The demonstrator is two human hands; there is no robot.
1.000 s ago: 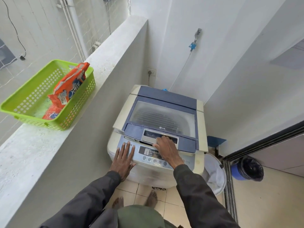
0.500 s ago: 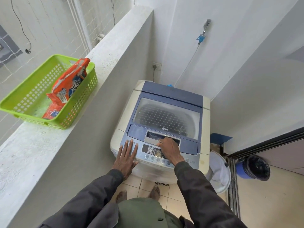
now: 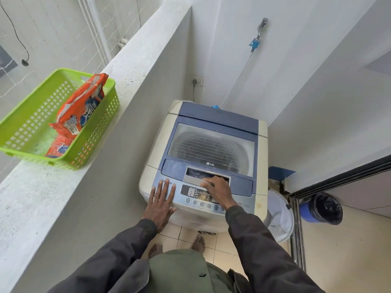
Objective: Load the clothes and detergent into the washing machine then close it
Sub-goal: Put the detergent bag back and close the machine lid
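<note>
A pale concrete ledge (image 3: 53, 199) runs from 8 o'clock up towards 12 o'clock. On it, at 9 o'clock, sits a lime-green slotted basket (image 3: 95, 132), its outer side overhanging the ledge's far edge. Below, the beige tiled floor (image 3: 224, 244) shows at 6 o'clock and carries the top-loading washing machine (image 3: 156, 144), which stands in the corner against the ledge's wall. At the machine's 4 o'clock stands a white mesh hamper (image 3: 279, 214). Past the dark door track (image 3: 296, 229), further towards 4 o'clock, stands a blue bin (image 3: 304, 210) with a black liner. Two bare feet (image 3: 198, 243) stand on the tiles at the machine's 6 o'clock.
</note>
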